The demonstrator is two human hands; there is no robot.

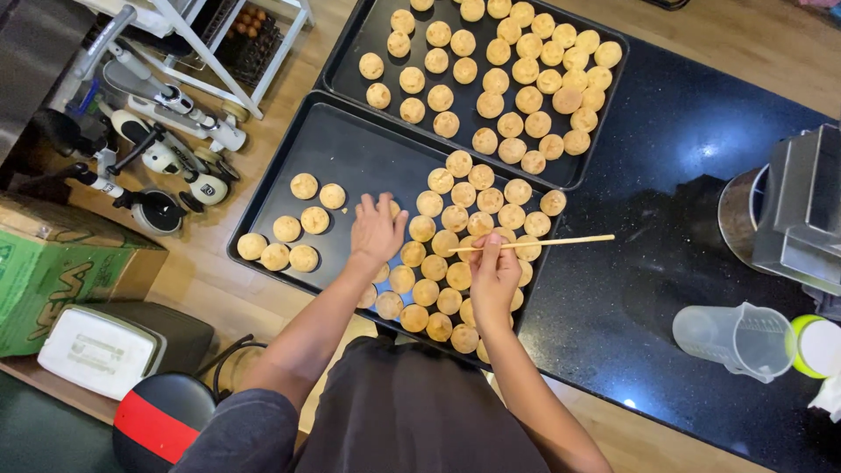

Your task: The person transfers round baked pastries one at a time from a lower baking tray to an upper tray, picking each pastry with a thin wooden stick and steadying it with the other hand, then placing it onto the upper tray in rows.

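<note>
The left hand (377, 229) lay flat on the near black tray (350, 158), fingers spread a little, covering one small round golden pastry (393, 208) — whether it gripped it I cannot tell. The right hand (493, 273) was closed around a thin wooden stick (534, 243), which pointed to the right across the crowded cluster of pastries (455, 254). A few more pastries (289, 232) sat apart at the left side of the same tray. A second tray (368, 35), also full of pastries, stood just behind the first one. Both trays rested on a dark speckled surface (666, 175) — a clear plastic jug (736, 337) lay near its right edge.
</note>
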